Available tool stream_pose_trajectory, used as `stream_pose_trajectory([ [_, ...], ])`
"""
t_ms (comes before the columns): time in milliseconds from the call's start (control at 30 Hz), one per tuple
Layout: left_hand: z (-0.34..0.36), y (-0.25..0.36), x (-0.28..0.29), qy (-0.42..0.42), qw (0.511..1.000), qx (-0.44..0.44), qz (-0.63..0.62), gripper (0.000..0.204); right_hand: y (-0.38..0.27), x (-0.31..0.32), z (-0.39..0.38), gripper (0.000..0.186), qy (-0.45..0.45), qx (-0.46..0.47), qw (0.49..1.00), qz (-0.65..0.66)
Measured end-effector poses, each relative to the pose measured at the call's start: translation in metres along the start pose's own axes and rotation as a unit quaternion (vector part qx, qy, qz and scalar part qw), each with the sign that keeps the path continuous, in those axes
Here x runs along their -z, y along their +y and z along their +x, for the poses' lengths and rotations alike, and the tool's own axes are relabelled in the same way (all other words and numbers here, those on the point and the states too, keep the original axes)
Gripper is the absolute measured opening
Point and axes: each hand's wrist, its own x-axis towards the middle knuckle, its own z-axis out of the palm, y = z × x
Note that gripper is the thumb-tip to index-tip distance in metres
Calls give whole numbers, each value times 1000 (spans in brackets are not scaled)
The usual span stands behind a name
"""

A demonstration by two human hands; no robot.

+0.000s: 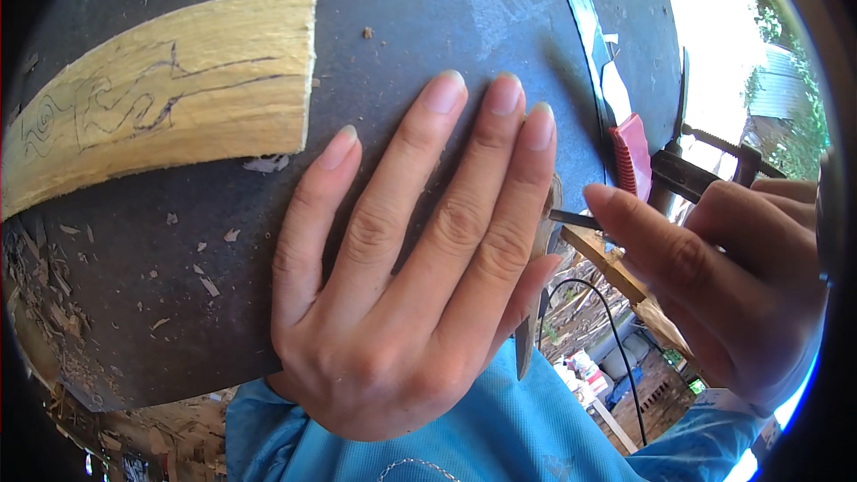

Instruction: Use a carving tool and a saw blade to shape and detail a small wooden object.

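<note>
My left hand (393,259) lies palm down with its fingers stretched out over the dark worktop. Beneath it, at the thumb side, a narrow strip of a greyish wooden piece (525,344) shows; the palm hides most of it. From the right comes my right hand (723,277), fingers closed around a thin dark metal carving tool (578,219). The tool's tip meets the edge of the wooden piece beside my left index finger. Its handle is hidden in the fist. Left of my hands rests a pale curved wood board (223,80) with pencilled scroll shapes and lines.
Beyond the hands lies a long blade with a red grip (631,156), near a dark screw clamp (705,165) at the right edge. Wood chips (67,312) litter the dark worktop (428,27). A black cable (616,303) hangs below on the right.
</note>
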Motion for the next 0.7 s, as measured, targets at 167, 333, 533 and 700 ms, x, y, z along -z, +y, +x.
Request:
stream_pose_trajectory([
  [167, 4, 21, -8, 99, 985, 126, -61, 51, -5, 10, 9, 42, -33, 25, 999, 1],
  [333, 1, 10, 4, 16, 999, 29, -1, 49, -4, 23, 16, 45, -56, 52, 997, 9],
  [533, 15, 30, 19, -7, 954, 240, -182, 49, -17, 29, 23, 48, -86, 40, 995, -21],
  [700, 19, 28, 21, 3, 956, 230, -181, 50, -21, 42, 26, 47, -112, 34, 993, -24],
])
